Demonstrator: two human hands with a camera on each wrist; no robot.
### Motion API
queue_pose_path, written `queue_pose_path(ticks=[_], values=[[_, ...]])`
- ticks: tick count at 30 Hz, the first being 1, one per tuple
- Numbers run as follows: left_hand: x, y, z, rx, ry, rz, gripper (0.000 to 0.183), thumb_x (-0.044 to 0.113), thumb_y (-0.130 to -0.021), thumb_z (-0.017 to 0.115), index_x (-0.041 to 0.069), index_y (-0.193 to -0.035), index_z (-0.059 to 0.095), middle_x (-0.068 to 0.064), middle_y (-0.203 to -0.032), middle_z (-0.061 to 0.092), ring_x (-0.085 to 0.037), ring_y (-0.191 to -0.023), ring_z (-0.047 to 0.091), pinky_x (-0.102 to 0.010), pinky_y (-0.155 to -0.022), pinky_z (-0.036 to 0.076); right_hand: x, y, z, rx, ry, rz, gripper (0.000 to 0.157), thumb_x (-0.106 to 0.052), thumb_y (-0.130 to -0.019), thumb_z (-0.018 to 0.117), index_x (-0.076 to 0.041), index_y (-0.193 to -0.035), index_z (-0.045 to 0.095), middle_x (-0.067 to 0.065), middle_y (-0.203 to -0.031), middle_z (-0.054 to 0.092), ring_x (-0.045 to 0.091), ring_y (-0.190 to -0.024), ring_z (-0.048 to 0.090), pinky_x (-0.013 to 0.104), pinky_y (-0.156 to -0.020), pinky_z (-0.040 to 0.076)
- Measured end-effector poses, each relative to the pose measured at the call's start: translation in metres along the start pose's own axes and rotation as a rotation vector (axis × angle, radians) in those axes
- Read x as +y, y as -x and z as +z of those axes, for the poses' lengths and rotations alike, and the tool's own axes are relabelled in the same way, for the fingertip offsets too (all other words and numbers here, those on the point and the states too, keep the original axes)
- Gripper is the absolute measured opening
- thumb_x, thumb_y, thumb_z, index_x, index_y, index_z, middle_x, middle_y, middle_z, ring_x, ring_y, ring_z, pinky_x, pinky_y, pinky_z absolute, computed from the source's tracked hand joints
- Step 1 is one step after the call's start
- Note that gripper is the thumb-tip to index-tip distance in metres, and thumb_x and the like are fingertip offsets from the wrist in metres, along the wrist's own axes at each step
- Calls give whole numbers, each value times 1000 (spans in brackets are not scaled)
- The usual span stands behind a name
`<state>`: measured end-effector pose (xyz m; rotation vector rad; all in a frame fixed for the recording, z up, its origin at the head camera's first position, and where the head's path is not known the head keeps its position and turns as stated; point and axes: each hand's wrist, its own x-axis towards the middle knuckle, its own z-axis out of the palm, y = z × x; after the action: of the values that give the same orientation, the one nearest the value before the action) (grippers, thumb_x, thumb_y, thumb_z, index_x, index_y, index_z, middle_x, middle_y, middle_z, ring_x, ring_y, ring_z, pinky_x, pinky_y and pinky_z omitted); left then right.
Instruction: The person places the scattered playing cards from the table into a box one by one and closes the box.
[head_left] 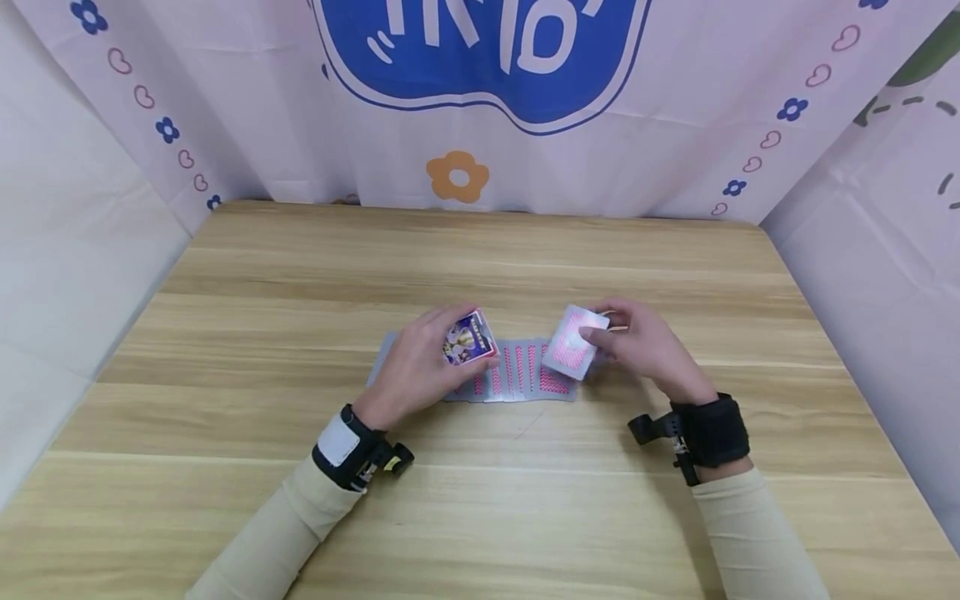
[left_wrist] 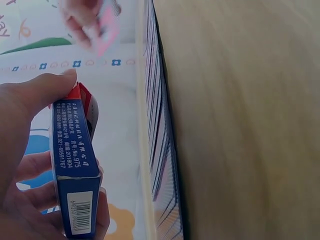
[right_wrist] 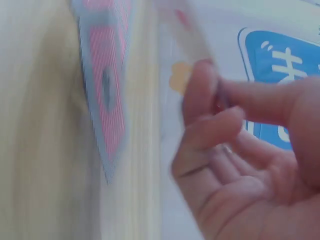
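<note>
In the head view my left hand (head_left: 420,358) grips a small card box (head_left: 469,337) with a dark picture on its face. The left wrist view shows the blue side of that box, with white print and a barcode, between my thumb and fingers. My right hand (head_left: 645,346) pinches a playing card (head_left: 574,342) by its edge, its pink patterned back up. Below both hands, a row of overlapping playing cards (head_left: 517,375) lies face down on the table, partly hidden by my left hand. In the right wrist view the held card is blurred.
The wooden table (head_left: 480,517) reaches back to a white cloth (head_left: 360,158) with a blue sign print and an orange flower. White cloth walls (head_left: 67,208) stand at the sides. Black camera straps (head_left: 712,429) sit on both wrists.
</note>
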<state>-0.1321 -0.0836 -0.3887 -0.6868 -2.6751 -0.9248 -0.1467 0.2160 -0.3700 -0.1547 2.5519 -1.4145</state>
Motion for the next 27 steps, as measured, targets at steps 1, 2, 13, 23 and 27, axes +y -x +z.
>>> queue_pose_path(ticks=[1,2,13,23,27], values=[[0,0,0,-3,3,4,74,50,-73,75,11,-131,51,-10,-113,60,-13,-82,52,-33,-61,52,-2,0,2,24,-43,-10,32,-19,-90,65,-11,-121,59,14,-104,64,26,-82,61,41,-66,55],[0,0,0,-4,3,8,74,51,-73,75,11,-131,51,-10,-113,60,-13,-82,52,-32,-61,51,-4,0,5,41,-82,-19,33,-20,-90,66,-13,-121,59,14,-101,65,27,-79,62,39,-63,56],[5,1,3,-48,2,23,76,54,-73,73,12,-133,51,-6,-111,60,-12,-81,51,-31,-62,51,-22,2,36,157,-311,-189,44,-12,-86,70,-22,-127,59,12,-96,70,40,-64,62,22,-47,52],[11,1,6,-45,23,64,75,55,-73,72,10,-130,53,-6,-109,62,-10,-80,51,-30,-59,48,-50,16,52,269,-298,-410,43,4,-84,68,4,-125,56,26,-89,69,37,-55,64,16,-43,51],[11,3,7,-43,34,66,75,54,-73,73,9,-129,53,-6,-110,62,-10,-80,51,-30,-59,48,-42,13,64,383,-163,-518,44,-2,-82,71,0,-125,58,18,-84,71,23,-51,65,17,-39,50]])
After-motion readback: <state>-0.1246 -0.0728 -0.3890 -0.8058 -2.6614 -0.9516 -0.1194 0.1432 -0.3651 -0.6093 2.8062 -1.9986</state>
